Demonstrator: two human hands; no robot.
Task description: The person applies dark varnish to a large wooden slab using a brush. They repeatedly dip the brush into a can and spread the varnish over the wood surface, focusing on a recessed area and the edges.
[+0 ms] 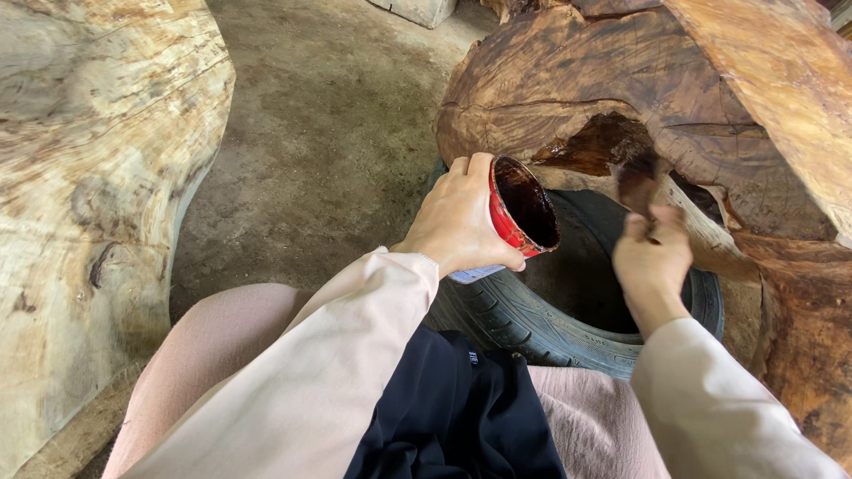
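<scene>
Left hand (461, 217): clasped around red tin (519, 208) of dark stain.
Right hand (654, 257): closed on blurred brush (637, 182), against wood slab (621, 80).

There is one view only, from a camera worn on the person's head. It faces forward and steeply downward, with the tyre (577, 310) just right of frame centre at close range. Nearer the camera than the tyre, the person's lap and both sleeves fill the lower edge. Beyond and right of the tyre, the dark stained wood slab (639, 80) reaches the top edge. Left of the tyre lie the concrete floor (328, 133) and a pale slab (89, 177).
</scene>
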